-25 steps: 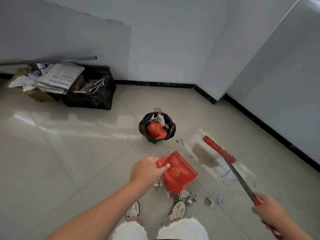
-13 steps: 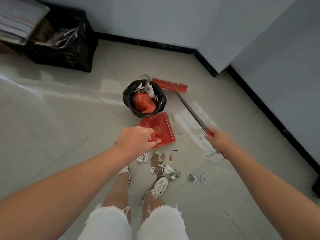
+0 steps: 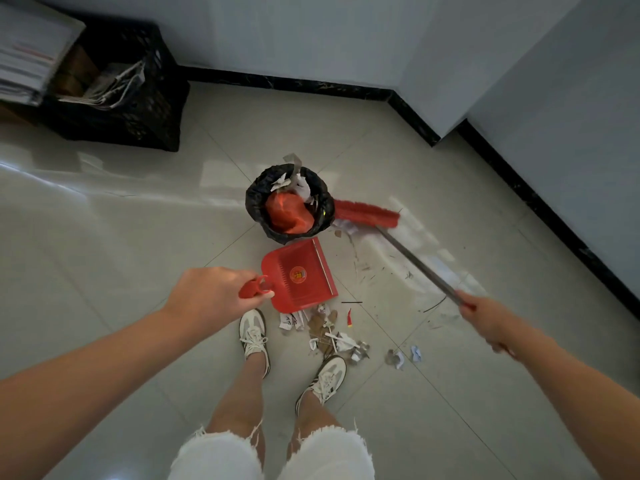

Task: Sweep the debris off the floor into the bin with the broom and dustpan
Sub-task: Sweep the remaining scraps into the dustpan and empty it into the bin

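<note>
Debris [image 3: 329, 336] lies in a loose heap of torn paper, brown scraps and one small red sliver on the floor [image 3: 121, 244]. It sits just ahead of the right shoe [image 3: 325, 375] and beside the left shoe [image 3: 254, 336]. Two crumpled bits [image 3: 403, 356] lie apart, to the right of the heap.

The left hand [image 3: 207, 296] holds the dustpan [image 3: 298, 275], its fingers [image 3: 239, 273] curled round the red handle. The pan sits flat between the heap and the bin [image 3: 256, 202], with its near edge at the heap's far side. I cannot tell whether it rests on the floor.

The right hand [image 3: 485, 317] is blurred, its fingers [image 3: 493, 342] wrapped round the broom's grip. The broom [image 3: 367, 213] slants away to the left, and its red head lies just beside the bin's right side, over a few paper scraps. Dark streaks mark the tiles between the pan and the shaft.

The bin is lined in black and holds a red bag and paper.

Wide open floor spreads to the left. At the far left edge a black crate [image 3: 138, 109] of papers stands against the wall [image 3: 311, 32]. On the right, a black baseboard [image 3: 540, 206] runs diagonally past a jutting wall corner and narrows the room on the broom's side.
</note>
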`<act>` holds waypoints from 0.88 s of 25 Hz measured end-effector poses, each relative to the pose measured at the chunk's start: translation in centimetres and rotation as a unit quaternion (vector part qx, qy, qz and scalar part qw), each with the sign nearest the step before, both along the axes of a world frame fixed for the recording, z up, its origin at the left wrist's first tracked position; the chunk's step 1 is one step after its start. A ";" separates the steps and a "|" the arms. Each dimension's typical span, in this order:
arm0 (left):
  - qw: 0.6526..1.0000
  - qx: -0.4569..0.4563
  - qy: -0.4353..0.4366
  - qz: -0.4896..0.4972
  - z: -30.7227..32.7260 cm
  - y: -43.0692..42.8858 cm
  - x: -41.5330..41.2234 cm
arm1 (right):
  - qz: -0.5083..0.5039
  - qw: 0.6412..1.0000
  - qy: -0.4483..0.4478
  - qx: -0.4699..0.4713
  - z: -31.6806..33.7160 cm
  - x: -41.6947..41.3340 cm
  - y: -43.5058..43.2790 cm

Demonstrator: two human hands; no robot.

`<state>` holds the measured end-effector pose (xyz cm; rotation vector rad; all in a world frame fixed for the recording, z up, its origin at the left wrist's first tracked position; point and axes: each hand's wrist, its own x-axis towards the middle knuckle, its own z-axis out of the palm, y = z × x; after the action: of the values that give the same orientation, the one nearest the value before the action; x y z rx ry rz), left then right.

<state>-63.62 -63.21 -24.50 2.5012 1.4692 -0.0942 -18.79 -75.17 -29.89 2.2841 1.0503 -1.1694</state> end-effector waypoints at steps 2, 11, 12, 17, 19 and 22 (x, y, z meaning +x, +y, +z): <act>1.000 0.012 0.006 -0.007 0.0 -0.3 0.1 | -0.040 0.999 0.025 0.006 0.4 -0.5 -5.5; 0.999 0.025 -0.002 -0.024 2.3 -3.5 2.0 | -0.025 0.998 0.022 -0.044 5.1 -0.9 -26.6; 1.000 0.015 0.006 -0.022 2.3 -3.9 2.5 | -0.049 0.998 0.027 -0.022 5.4 -0.4 -28.4; 1.000 -0.003 0.028 0.003 2.8 -5.1 4.4 | -0.239 0.964 0.022 0.119 8.9 0.6 -31.4; 0.999 -0.022 0.032 0.005 3.2 -5.6 6.0 | -0.315 0.942 0.027 0.111 7.8 2.3 -29.7; 0.999 -0.022 0.029 -0.001 3.5 -5.5 8.5 | -0.422 0.900 0.068 0.087 2.9 5.7 -25.8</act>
<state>-55.17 -68.68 -20.96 2.4861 1.4702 -0.1991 -13.10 -100.96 -27.00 2.9450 0.1404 -1.5969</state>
